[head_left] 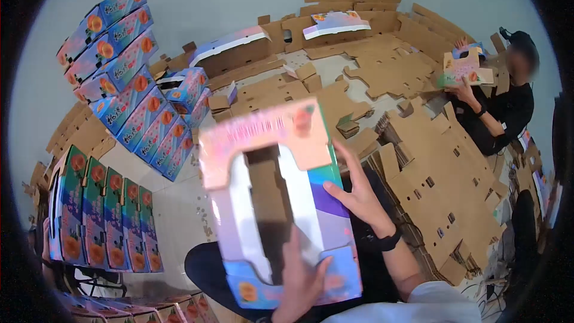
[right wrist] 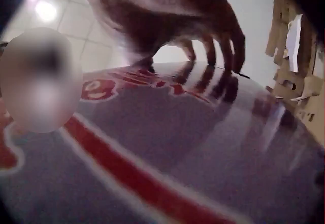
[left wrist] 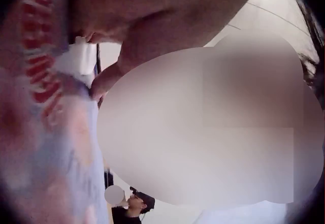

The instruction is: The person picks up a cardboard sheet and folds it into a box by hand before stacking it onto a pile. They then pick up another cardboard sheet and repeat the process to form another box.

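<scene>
A printed cardboard fruit box [head_left: 218, 221], pink, blue and green with peach pictures, stands tilted over the lap with a long cut-out facing up. White inner flaps [head_left: 299, 197] line the cut-out, and brown cardboard shows inside. My right hand [head_left: 362, 200] grips the box's right side, thumb on the printed face, fingers along the edge. In the right wrist view its fingers bend over the glossy panel [right wrist: 127, 158]. Low on the box, my left hand [head_left: 299, 281] lies blurred with straight fingers at the cut-out and thumb spread on the blue end. The left wrist view shows it beside the printed panel.
Stacked finished boxes [head_left: 128, 90] tower at the left, with a row of upright boxes [head_left: 107, 221] below. Flat brown cardboard sheets [head_left: 442, 185] cover the floor at the right. Another person [head_left: 508, 96] sits at the right, holding a similar box [head_left: 463, 72].
</scene>
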`<state>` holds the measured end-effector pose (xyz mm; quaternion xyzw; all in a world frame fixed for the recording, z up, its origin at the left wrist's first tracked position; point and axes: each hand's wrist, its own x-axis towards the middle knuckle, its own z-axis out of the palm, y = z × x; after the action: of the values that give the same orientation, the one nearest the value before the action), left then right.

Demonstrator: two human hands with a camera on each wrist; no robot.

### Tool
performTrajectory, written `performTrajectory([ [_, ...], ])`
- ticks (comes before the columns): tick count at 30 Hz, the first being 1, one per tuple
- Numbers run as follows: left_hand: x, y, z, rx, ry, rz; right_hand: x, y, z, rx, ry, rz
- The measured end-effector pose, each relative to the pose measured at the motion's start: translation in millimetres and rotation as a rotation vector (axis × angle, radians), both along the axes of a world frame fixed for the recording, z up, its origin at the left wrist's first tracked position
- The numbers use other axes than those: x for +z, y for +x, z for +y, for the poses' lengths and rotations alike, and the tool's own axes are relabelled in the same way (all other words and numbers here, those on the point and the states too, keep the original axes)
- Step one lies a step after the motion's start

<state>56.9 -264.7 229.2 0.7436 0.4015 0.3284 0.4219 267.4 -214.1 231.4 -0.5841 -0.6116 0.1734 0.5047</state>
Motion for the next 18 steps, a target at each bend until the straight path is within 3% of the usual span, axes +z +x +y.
performTrajectory([
  [2, -28.9, 21.2, -16.5, -0.019, -0.103, 0.019, -57.9, 31.0, 0.1, -0.024, -0.124, 0.007],
  [4, -50.0, 34.9, -27.9, -0.032, -0.163, 0.032, -78.9, 47.1, -1.3, -0.045, -0.252, 0.012],
  [6, -57.3, 40.7, -28.2, -0.039, -0.219, 0.048, -80.0, 53.5, 1.5, -0.012, -0.328, 0.014],
  [7, -56.7, 43.8, -29.7, -0.019, -0.224, 0.072, -82.6, 47.1, 1.4, -0.132, -0.186, -0.097],
  [10, -50.5, 46.5, -28.6, 0.032, -0.285, 0.147, -77.2, 32.5, 10.4, -0.268, -0.215, -0.133],
  [11, -48.5, 47.4, -25.3, 0.061, -0.333, 0.182, -91.5, 31.5, 18.1, -0.319, -0.056, -0.216],
  [12, -49.3, 47.9, -22.1, 0.066, -0.332, 0.185, -88.6, 29.9, 19.6, -0.316, -0.055, -0.213],
  [16, -57.6, 44.7, -18.2, 0.039, -0.254, 0.121, -69.3, 39.9, 27.7, -0.455, -0.065, -0.579],
  [18, -59.0, 44.0, -19.8, 0.034, -0.203, 0.085, -40.0, 54.2, 25.5, -0.283, -0.013, -0.630],
])
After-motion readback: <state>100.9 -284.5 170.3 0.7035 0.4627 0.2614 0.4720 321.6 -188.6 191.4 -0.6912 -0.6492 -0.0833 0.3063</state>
